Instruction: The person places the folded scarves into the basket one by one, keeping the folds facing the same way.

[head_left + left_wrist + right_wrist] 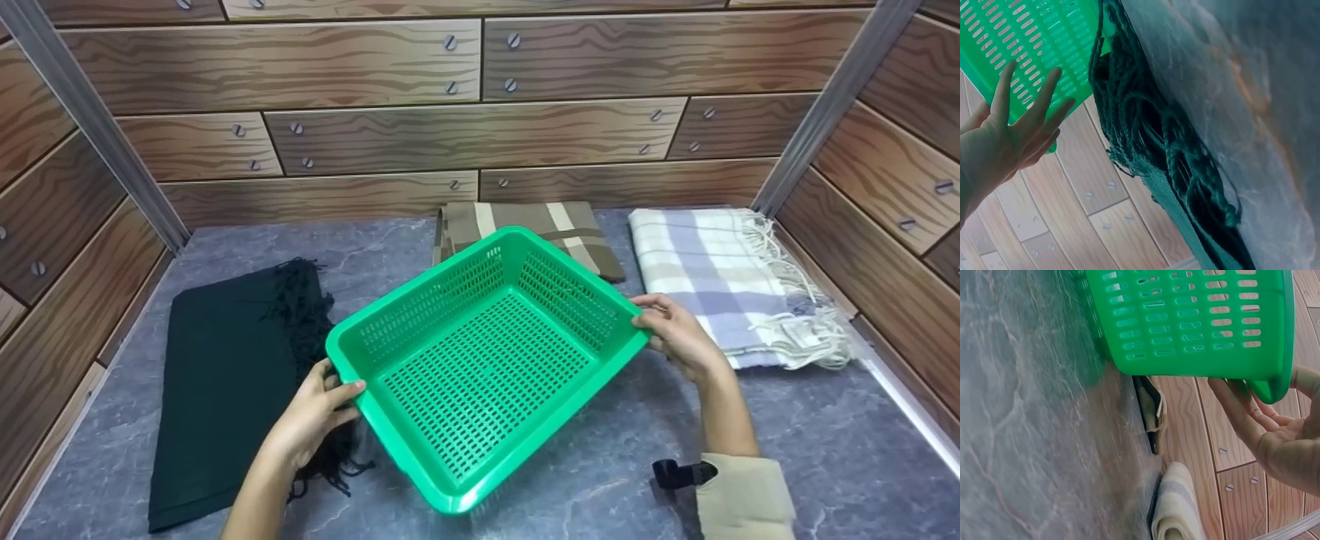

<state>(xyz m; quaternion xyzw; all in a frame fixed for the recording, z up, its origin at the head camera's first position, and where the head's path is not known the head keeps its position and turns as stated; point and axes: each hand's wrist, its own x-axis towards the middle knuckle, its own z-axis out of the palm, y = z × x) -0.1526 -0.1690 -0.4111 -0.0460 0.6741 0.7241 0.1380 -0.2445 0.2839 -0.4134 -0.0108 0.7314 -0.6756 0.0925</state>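
Aslant between left hand (pixel 315 412) and right hand (pixel 682 337), green basket (pixel 491 367).

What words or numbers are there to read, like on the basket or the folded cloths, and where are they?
None: I see no readable words, labels, brands, numbers or signs.
The green basket shows only holes; the dark cloth, brown striped cloth and white-and-purple cloth show no writing.
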